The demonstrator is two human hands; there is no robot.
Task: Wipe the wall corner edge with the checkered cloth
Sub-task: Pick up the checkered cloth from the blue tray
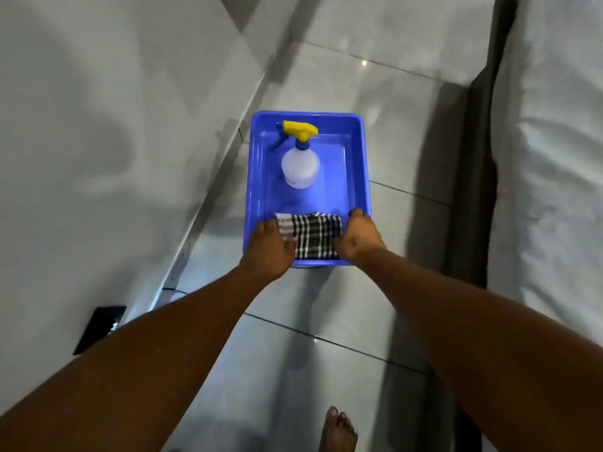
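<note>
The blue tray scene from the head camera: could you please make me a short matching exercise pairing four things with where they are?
Things:
1. spray bottle
2. checkered cloth
3. left hand
4. blue tray

Places:
A. on the tiled floor beside the wall
B. upright in the far half of the tray
C. over the tray's near edge, between both hands
D. at the cloth's left end

Pairs: 1-B, 2-C, 3-D, 4-A

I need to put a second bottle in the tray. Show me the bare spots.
Bare tray floor lies right of the bottle, and between the bottle and the cloth. The near end is crowded: cloth, left hand, right hand.
</note>
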